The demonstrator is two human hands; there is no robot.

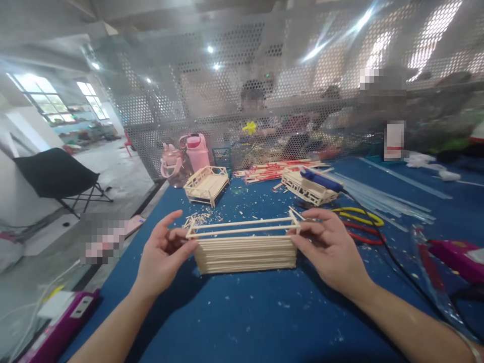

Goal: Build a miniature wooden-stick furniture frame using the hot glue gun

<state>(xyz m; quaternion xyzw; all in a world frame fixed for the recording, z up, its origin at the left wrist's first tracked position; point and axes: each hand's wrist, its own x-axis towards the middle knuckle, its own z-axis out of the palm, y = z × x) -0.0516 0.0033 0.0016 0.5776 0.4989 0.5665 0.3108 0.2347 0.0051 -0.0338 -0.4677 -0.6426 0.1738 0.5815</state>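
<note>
A long box-like model of thin wooden sticks (245, 256) is in front of me, its near wall built of stacked sticks and its top edge an open stick frame. My left hand (162, 252) pinches the left upper corner between thumb and fingers, with the index finger raised. At the opposite end, my right hand (327, 247) grips the right upper corner, thumb in front and fingers behind. Farther back stand a small stick-built bed-like model (207, 185) and another stick model (308, 189), with a blue glue gun (321, 180) lying across the latter.
Red-marked sticks (272, 170), clear glue sticks (385, 196) and yellow-and-red-handled pliers (361, 217) lie on the blue table (242, 317). A pink bottle (197, 154) stands by the perforated screen (212, 101). Purple power strips (62, 322) flank the table; a black cable runs right. People sit beyond the screen.
</note>
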